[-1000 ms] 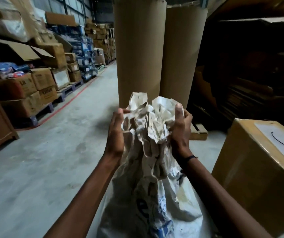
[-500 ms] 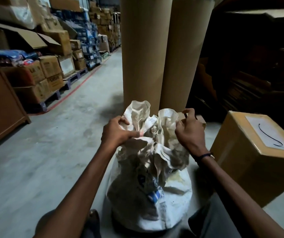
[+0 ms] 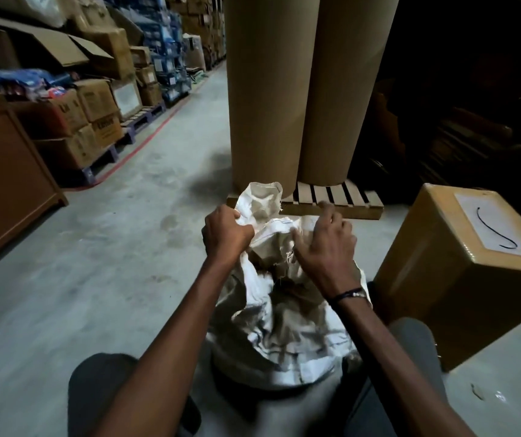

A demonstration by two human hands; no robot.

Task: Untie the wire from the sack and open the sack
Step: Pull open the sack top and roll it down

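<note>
A white woven sack stands on the concrete floor between the person's knees, its top loose and crumpled. The left hand is closed in a fist on the sack's rim, fingers curled tight around a bunch of the fabric, with a flap of the mouth rising just beyond the knuckles. The right hand lies on the other side of the mouth, fingers spread and bent down into the folds; whether the fingertips actually pinch the cloth cannot be told, since they are blurred and partly sunk in the creases. Between the two hands the mouth gapes a little, showing a dark hollow, but what is inside the sack cannot be made out. No tie shows around the neck under the fingers.

A thin black wire lies curved on a white label on top of a brown cardboard box, well to the right of the right hand's fingers and apart from the sack. The box is shut. Beyond the fingertips, two tall brown paper rolls stand upright on a low wooden pallet. Far left of the left hand, stacked cartons sit on pallets along the aisle, one with its flaps open.
</note>
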